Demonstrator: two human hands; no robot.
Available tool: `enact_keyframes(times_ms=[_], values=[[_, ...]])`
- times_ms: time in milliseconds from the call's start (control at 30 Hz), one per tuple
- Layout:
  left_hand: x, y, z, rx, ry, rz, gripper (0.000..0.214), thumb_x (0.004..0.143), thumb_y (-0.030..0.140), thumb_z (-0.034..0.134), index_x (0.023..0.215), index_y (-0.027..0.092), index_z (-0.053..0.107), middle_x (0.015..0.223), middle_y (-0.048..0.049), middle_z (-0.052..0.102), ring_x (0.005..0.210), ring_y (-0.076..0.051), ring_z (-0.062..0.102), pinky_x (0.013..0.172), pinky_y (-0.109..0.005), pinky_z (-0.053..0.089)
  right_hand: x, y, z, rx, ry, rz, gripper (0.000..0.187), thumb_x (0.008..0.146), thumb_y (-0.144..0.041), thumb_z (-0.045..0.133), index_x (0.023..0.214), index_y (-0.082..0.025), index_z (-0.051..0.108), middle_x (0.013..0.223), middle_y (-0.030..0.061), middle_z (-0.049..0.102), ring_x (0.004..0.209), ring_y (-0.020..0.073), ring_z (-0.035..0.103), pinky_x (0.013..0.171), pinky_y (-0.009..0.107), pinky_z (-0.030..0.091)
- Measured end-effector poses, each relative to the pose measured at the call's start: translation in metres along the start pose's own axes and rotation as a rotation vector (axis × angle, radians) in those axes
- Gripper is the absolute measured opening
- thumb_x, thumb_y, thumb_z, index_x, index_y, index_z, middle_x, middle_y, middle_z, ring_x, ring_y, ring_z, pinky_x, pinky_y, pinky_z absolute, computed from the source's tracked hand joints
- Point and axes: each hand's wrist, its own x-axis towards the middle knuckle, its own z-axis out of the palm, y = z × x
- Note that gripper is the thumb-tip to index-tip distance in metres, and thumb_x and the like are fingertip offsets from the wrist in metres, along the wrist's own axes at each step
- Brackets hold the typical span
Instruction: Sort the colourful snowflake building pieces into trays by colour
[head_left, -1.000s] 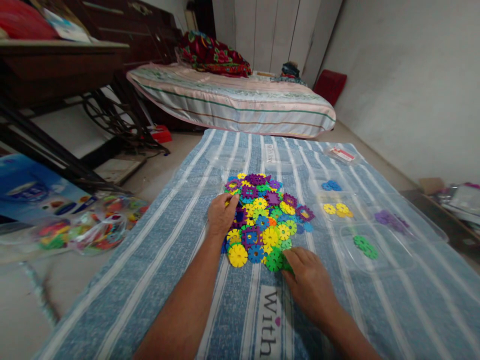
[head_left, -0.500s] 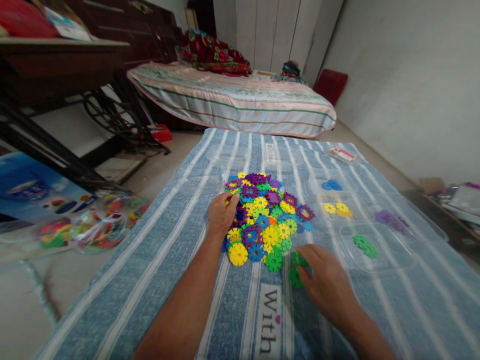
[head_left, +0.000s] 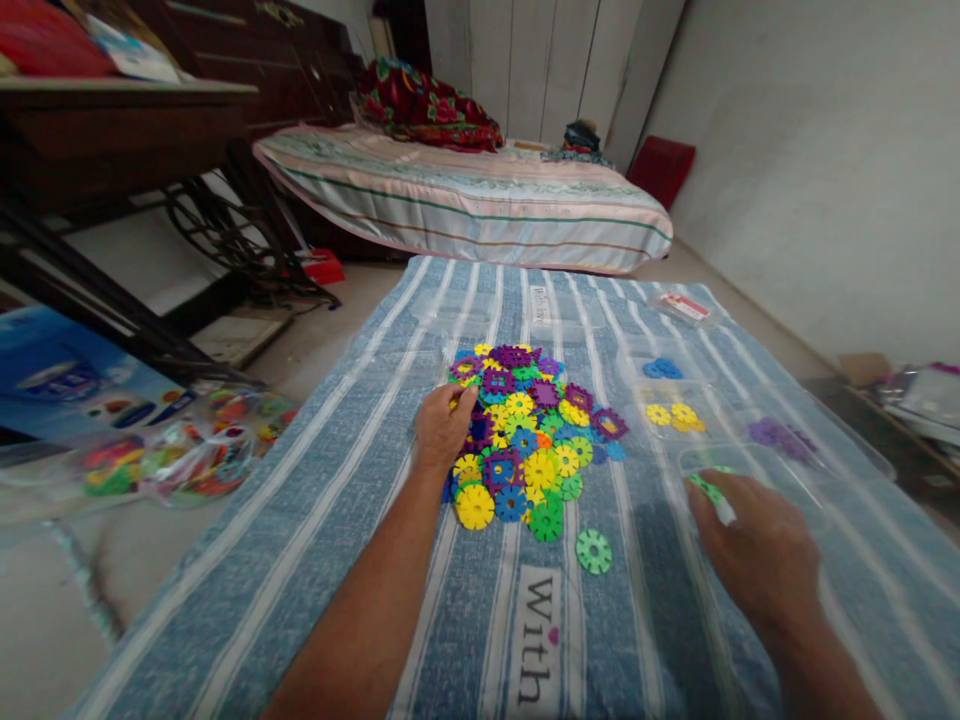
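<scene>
While the left hand (head_left: 442,425) is rested on the left edge of the pile of discs (head_left: 532,440), fingers curled so that a grip cannot be told, a green disc (head_left: 705,487) is pinched narrowly at the fingertips of the right hand (head_left: 757,555), over the near rim of the clear tray (head_left: 795,478) at right. A loose green disc (head_left: 593,550) is noted flat on the striped cloth (head_left: 300,520), just near of the pile, left of the right fingers, nearer that hand.

On the mat (head_left: 337,520), a disc pile (head_left: 525,440), trays (head_left: 814,492) to its right, one loose disc (head_left: 594,551) just before it.
</scene>
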Motion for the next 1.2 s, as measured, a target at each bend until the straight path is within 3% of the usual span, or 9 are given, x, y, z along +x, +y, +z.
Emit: enact_keyframes(times_ms=[100, 267, 333, 633, 767, 933, 1067, 1200], values=[[0.0, 0.0, 0.0, 0.001, 0.006, -0.002, 0.038, 0.082, 0.049, 0.041, 0.081, 0.019, 0.065, 0.084, -0.0052, 0.068, 0.084, -0.019, 0.061, 0.082, -0.028, 0.043, -0.015, -0.026, 0.008, 0.227, -0.024, -0.153, 0.021, 0.086, -0.033, 0.048, 0.088, -0.017, 0.063, 0.088, 0.0093, 0.067, 0.084, 0.0219, 0.06, 0.079, 0.036, 0.046], [0.001, 0.0, -0.001, 0.01, 0.005, 0.01, 0.039, 0.082, 0.049, 0.041, 0.082, 0.019, 0.066, 0.086, -0.0058, 0.068, 0.086, -0.019, 0.061, 0.082, -0.028, 0.044, -0.034, -0.062, 0.017, 0.337, -0.328, -0.244, 0.02, 0.079, -0.026, 0.057, 0.099, -0.02, 0.06, 0.094, 0.0065, 0.064, 0.089, 0.0214, 0.057, 0.079, 0.036, 0.046], [0.001, 0.0, -0.001, 0.017, 0.004, 0.008, 0.039, 0.082, 0.048, 0.041, 0.083, 0.019, 0.066, 0.087, -0.0059, 0.068, 0.086, -0.019, 0.061, 0.082, -0.028, 0.044, -0.038, -0.071, 0.017, 0.348, -0.393, -0.239, 0.02, 0.076, -0.021, 0.059, 0.097, -0.021, 0.061, 0.094, 0.0058, 0.063, 0.09, 0.0218, 0.056, 0.079, 0.036, 0.045], [0.0, -0.001, 0.0, 0.011, 0.012, 0.014, 0.039, 0.083, 0.05, 0.041, 0.081, 0.02, 0.066, 0.084, -0.0048, 0.068, 0.085, -0.018, 0.061, 0.082, -0.027, 0.043, -0.047, -0.082, 0.021, 0.365, -0.333, -0.25, 0.02, 0.077, -0.009, 0.051, 0.091, -0.019, 0.062, 0.084, 0.0048, 0.061, 0.083, 0.0206, 0.055, 0.076, 0.036, 0.045], [0.0, -0.001, 0.0, 0.011, 0.01, 0.016, 0.039, 0.083, 0.05, 0.041, 0.08, 0.02, 0.065, 0.084, -0.0046, 0.068, 0.084, -0.018, 0.061, 0.082, -0.027, 0.043, -0.038, -0.069, 0.017, 0.354, -0.23, -0.265, 0.018, 0.081, -0.014, 0.049, 0.094, -0.018, 0.061, 0.09, 0.0061, 0.062, 0.085, 0.0203, 0.057, 0.076, 0.035, 0.047], [0.001, -0.003, 0.002, 0.008, 0.004, -0.003, 0.038, 0.083, 0.048, 0.041, 0.081, 0.02, 0.066, 0.087, -0.0047, 0.068, 0.085, -0.018, 0.061, 0.082, -0.027, 0.043, -0.009, -0.023, 0.006, 0.196, 0.014, -0.181, 0.019, 0.086, -0.028, 0.048, 0.093, -0.016, 0.062, 0.095, 0.0092, 0.065, 0.09, 0.0215, 0.059, 0.083, 0.037, 0.046], [0.001, -0.004, 0.002, 0.004, 0.0, -0.005, 0.037, 0.083, 0.048, 0.042, 0.082, 0.02, 0.066, 0.086, -0.0045, 0.068, 0.085, -0.018, 0.061, 0.082, -0.027, 0.043, 0.011, 0.014, -0.001, -0.073, 0.014, -0.002, 0.03, 0.086, -0.039, 0.044, 0.088, -0.017, 0.065, 0.085, 0.0088, 0.067, 0.076, 0.023, 0.061, 0.072, 0.037, 0.047], [-0.001, -0.002, 0.001, -0.009, 0.003, 0.014, 0.037, 0.083, 0.048, 0.042, 0.08, 0.02, 0.065, 0.084, -0.0041, 0.068, 0.084, -0.017, 0.061, 0.082, -0.027, 0.043, 0.012, 0.025, 0.001, -0.242, -0.023, 0.084, 0.036, 0.086, -0.043, 0.041, 0.086, -0.016, 0.066, 0.077, 0.0092, 0.067, 0.069, 0.0252, 0.06, 0.065, 0.038, 0.045]])
